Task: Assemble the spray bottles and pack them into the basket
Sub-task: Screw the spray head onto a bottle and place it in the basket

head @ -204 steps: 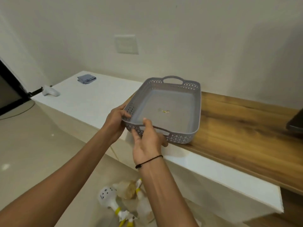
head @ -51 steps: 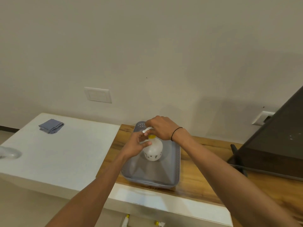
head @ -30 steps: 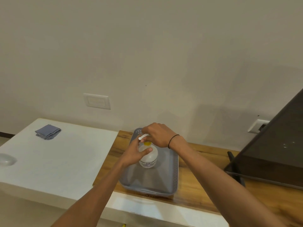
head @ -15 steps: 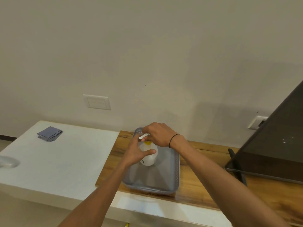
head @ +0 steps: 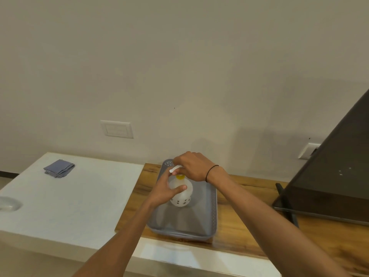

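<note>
Left hand (head: pixel 167 189) gripped the round white bottle (head: pixel 181 193) over the grey basket (head: pixel 207 226), thumb across its front. Right hand (head: pixel 191 166) closed on the white spray head (head: pixel 175 168) above the yellow collar (head: pixel 180 176). That basket sat on the wooden surface (head: pixel 239 232), a folded grey cloth (head: pixel 59 168) well to its left
</note>
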